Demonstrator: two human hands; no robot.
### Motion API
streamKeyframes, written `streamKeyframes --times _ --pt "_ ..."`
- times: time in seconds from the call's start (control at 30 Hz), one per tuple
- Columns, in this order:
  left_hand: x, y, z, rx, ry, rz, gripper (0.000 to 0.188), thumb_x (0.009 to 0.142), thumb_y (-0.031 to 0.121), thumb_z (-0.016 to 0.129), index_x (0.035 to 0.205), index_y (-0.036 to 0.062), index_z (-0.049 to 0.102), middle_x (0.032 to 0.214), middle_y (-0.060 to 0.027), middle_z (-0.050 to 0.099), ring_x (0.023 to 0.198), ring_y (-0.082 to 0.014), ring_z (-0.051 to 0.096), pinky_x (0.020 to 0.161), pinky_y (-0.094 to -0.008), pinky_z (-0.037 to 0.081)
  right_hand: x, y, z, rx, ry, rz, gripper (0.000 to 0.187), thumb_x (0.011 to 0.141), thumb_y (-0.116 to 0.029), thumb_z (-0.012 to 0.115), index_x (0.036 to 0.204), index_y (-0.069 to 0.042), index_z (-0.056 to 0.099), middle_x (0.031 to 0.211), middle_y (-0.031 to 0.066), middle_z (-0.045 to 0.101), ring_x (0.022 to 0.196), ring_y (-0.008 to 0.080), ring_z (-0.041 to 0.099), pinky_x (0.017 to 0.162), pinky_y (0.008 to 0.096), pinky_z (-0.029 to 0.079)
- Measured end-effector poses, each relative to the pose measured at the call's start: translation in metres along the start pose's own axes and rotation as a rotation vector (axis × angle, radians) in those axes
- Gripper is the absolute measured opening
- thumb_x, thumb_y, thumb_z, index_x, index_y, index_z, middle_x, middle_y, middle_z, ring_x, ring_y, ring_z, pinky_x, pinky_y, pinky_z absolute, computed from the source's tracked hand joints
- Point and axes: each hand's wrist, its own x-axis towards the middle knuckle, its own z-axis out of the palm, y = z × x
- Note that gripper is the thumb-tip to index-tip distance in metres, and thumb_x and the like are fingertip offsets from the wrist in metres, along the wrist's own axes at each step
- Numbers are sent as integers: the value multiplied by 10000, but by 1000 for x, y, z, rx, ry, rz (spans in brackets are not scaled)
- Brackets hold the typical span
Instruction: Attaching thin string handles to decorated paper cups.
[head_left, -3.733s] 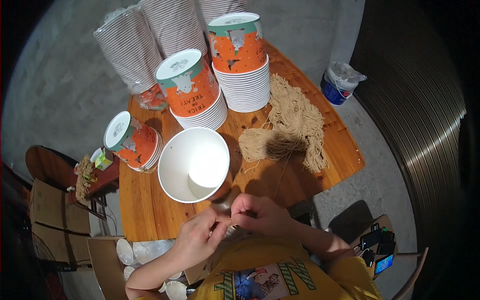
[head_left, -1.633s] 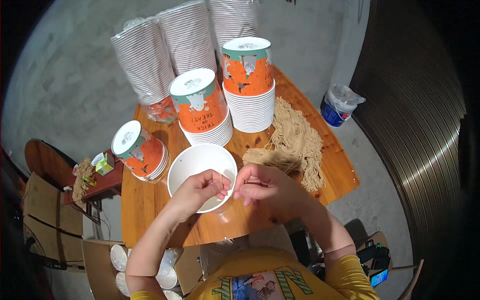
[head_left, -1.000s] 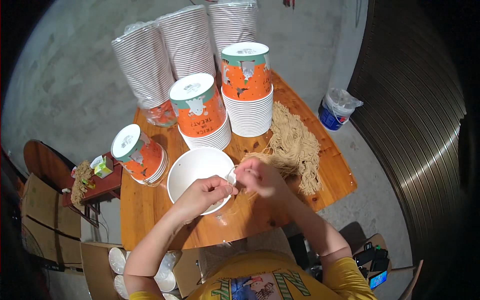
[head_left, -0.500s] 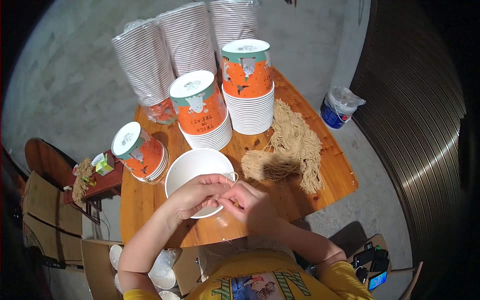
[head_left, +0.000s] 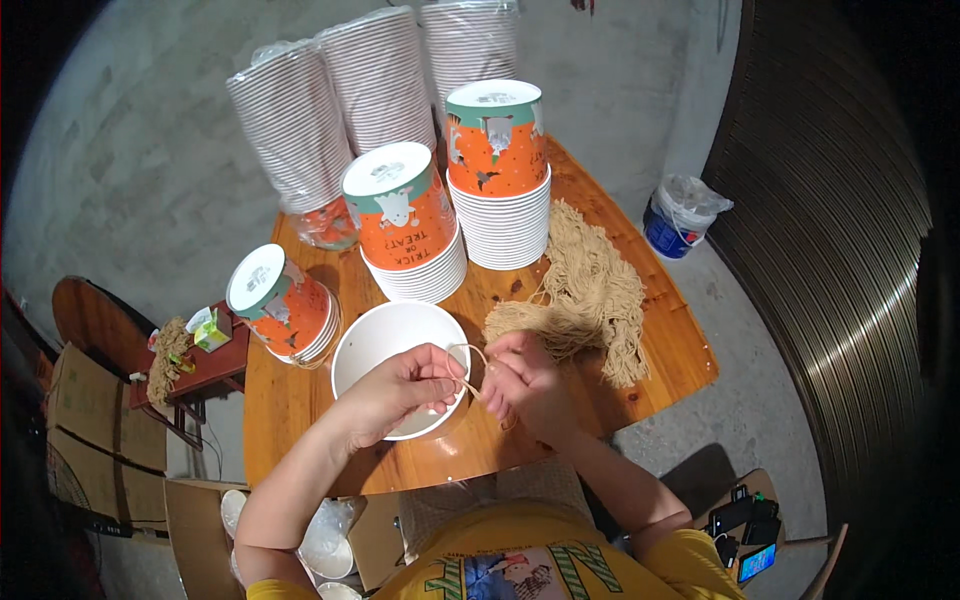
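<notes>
While the left hand pinches a tan cord between thumb and fingers, the right hand faces it just beside, its fingers curled; whether they grip the cord too, I cannot tell. The cord bows in a loose loop between both hands, over the right side of a white bucket, which stands mouth up on the table. Just beyond the right hand lies a heap of tan yarn. Behind the bucket, a near stack and a tall stack of orange buckets stand upside down; a short stack sits to the left. Farther back rise plastic-wrapped stacks. A blue pail stands on the floor past the table's right edge.
</notes>
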Motion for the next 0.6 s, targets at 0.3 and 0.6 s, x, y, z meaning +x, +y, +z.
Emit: streamKeyframes --times 0.3,0.6 --pt "0 -1 8 163 55 83 131 907 109 621 1008 33 589 872 -10 587 761 -87 527 730 -223 444 0 -2 5 77 -110 150 114 947 -68 515 1053 -29 499 797 54 597 605 108 571 497 228 466" --pt "0 -4 6 80 58 54 112 911 99 608 1006 45 585 873 0 582 749 -74 525 704 -211 441 -5 2 13 42 -86 119 115 901 -11 588 996 -34 529 786 16 584 643 46 537 521 184 418"
